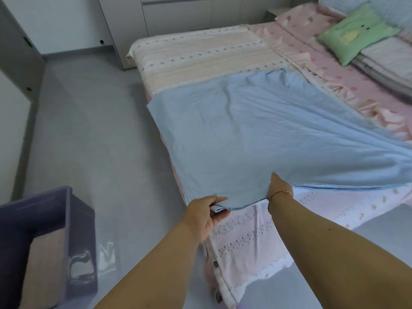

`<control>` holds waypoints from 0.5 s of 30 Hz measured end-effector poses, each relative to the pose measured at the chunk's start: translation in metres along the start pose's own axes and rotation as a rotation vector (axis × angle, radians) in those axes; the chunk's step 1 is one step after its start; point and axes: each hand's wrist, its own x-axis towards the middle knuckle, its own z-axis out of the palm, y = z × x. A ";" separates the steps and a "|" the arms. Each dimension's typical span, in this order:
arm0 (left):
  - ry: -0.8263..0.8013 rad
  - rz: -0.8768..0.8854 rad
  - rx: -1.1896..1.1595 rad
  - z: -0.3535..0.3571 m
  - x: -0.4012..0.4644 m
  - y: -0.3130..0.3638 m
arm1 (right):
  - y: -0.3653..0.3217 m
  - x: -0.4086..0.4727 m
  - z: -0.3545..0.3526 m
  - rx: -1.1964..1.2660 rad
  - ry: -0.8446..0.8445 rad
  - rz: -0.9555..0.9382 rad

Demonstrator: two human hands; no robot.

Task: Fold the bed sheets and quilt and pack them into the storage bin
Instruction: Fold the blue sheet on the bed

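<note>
- Bedroom with a grey floor and pale cupboards along the far wall; a bed (200, 61) fills the right side, and on its near half lies the blue sheet (256, 134), spread loosely with soft creases and its far right side bunched.
- Thin and limp by the look of it, the blue sheet should be light and will sag wherever it is unsupported; corners and hems seem the best places to take hold, so that the layers stay aligned.
- Left hand (206, 214) pinches the sheet's near corner, thumb on top and fingers curled beneath the doubled edge.
- Right hand (278, 186) lies at the near hem just right of that; its fingers are hidden by the cloth and the back of the hand, so I cannot tell whether it grips.
- Under the sheet is a pink-and-white patterned quilt (256, 237), which hangs over the bed's near edge; it looks thicker and probably bulkier to fold.
- Far right lie a green pillow (354, 32) and a stack of folded bedding (392, 61).
- Near left on the floor stands the purple storage bin (78, 219), well apart from the sheet.
</note>
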 end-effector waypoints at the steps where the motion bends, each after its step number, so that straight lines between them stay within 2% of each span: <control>1: -0.017 0.014 0.009 -0.001 0.002 0.007 | -0.007 -0.002 0.002 0.064 -0.012 -0.005; 4: -0.074 0.088 0.018 -0.003 0.010 0.033 | -0.023 0.006 0.015 0.369 -0.131 -0.002; 6: -0.092 0.139 0.005 -0.005 0.015 0.052 | -0.032 0.008 0.021 0.551 -0.148 -0.003; 10: -0.116 0.167 0.012 -0.006 0.035 0.094 | -0.065 0.014 0.047 0.611 -0.120 -0.029; 15: -0.082 0.139 -0.009 -0.004 0.071 0.148 | -0.115 0.028 0.097 0.535 -0.135 -0.084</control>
